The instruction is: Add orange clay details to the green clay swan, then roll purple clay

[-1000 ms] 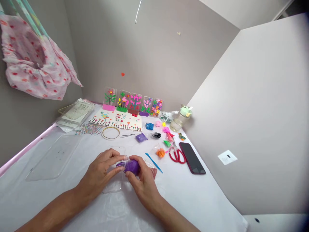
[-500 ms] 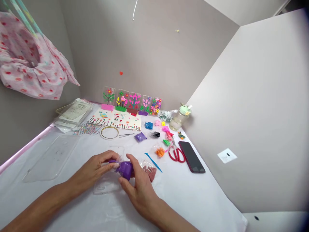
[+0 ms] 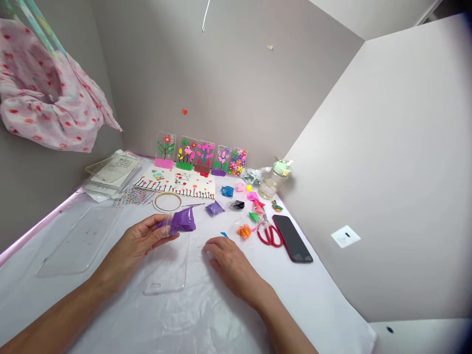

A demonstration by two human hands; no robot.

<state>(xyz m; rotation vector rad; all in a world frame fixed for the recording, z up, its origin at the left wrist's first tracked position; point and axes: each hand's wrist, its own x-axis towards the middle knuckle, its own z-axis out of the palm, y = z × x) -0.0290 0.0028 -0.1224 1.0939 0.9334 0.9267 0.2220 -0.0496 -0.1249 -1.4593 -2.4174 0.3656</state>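
My left hand (image 3: 138, 243) holds a transparent bag of purple modelling clay (image 3: 182, 221) between fingers and thumb, above the table. A transparent phone case (image 3: 167, 268) lies flat beneath and just ahead of that hand. My right hand (image 3: 230, 260) rests palm down on the white table cover (image 3: 206, 314), apart from the purple bag, its fingers loosely curled around nothing visible. Just beyond its fingertips, a blue modelling tool (image 3: 223, 235) shows only at its tip, the rest hidden by the hand.
Several small clay packets lie at the far side, with red scissors (image 3: 270, 235), a black phone (image 3: 292, 238), a tape ring (image 3: 167, 201), and a bottle (image 3: 274, 181). Decorated phone cases (image 3: 201, 155) stand along the wall. A large transparent sheet (image 3: 79, 241) lies at left.
The purple bag has risen and moved away from me in my left hand. My right hand has let go of it and dropped to the table, covering the brownish packet seen earlier.
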